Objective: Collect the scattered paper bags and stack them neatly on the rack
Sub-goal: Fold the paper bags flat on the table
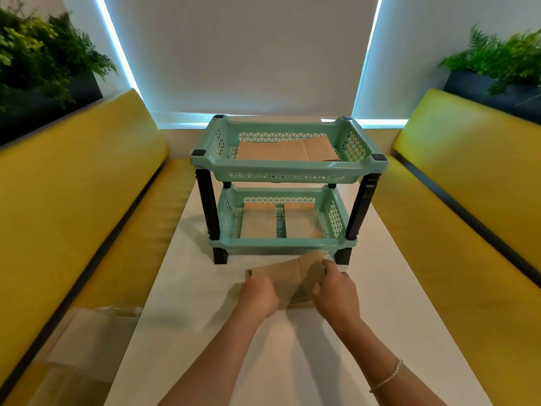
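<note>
A flat brown paper bag (288, 272) lies on the white table (187, 312) just in front of the mint-green two-tier rack (288, 168). My left hand (257, 294) grips the bag's left end and my right hand (336, 291) grips its right end, thumb on top. One paper bag (281, 150) lies flat in the rack's top tray. Two more paper bags (259, 219) rest side by side in the bottom tray, with a strip of tray floor showing between them.
Yellow benches (73, 186) flank the table on both sides. Pale bags (96, 332) sit on the left bench near me. Planters with ferns (497, 63) stand behind both backrests. A white blind covers the window beyond the rack.
</note>
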`<state>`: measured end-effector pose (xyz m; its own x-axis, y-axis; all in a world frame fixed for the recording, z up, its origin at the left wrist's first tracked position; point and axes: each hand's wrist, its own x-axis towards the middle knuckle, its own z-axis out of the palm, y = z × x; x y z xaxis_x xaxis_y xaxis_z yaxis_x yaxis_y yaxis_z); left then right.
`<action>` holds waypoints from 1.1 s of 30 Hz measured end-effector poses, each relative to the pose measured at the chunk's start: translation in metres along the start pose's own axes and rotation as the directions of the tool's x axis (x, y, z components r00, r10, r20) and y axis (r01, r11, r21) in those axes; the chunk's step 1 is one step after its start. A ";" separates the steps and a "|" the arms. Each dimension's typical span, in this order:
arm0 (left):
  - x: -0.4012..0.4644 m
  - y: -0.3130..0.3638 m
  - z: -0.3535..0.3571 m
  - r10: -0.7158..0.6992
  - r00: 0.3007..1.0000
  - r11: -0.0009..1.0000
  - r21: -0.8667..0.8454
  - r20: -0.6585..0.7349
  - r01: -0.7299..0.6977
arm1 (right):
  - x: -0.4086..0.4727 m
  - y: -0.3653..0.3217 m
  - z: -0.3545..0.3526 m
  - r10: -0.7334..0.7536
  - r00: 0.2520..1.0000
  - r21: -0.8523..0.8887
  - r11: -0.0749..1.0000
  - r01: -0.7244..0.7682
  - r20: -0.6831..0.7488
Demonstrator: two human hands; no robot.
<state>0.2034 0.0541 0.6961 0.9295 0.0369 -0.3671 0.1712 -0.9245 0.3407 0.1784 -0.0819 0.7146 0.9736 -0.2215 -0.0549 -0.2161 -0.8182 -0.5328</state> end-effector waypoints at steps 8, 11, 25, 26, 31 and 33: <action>-0.002 0.000 0.006 0.014 1.000 0.999 0.043 -0.024 -0.013 | -0.006 -0.006 0.007 -0.165 0.982 -0.052 0.986 0.161 -0.094; -0.001 -0.001 0.007 0.015 0.999 1.000 0.027 -0.031 -0.014 | -0.005 -0.007 0.008 -0.175 0.978 -0.022 0.985 0.173 -0.114; -0.001 -0.004 0.011 0.034 0.998 0.999 0.018 -0.058 -0.033 | -0.007 -0.016 0.001 -0.182 0.974 -0.138 0.977 0.163 -0.135; -0.001 -0.003 0.012 0.034 0.998 0.999 0.017 -0.058 -0.033 | -0.007 -0.017 0.002 -0.197 0.973 -0.125 0.975 0.182 -0.122; -0.004 -0.008 0.011 0.031 0.995 0.992 -0.121 -0.091 -0.042 | -0.001 -0.019 -0.007 0.029 0.998 0.416 0.908 -0.051 0.057; -0.005 -0.017 0.010 -0.058 0.987 0.936 -0.351 -0.149 0.002 | 0.007 -0.011 -0.015 0.123 0.976 0.483 0.853 -0.198 0.182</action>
<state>0.1923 0.0656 0.6834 0.9563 0.1461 -0.2534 0.2768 -0.7320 0.6225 0.1861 -0.0826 0.7329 0.9365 -0.2202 -0.2730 -0.3418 -0.3982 -0.8513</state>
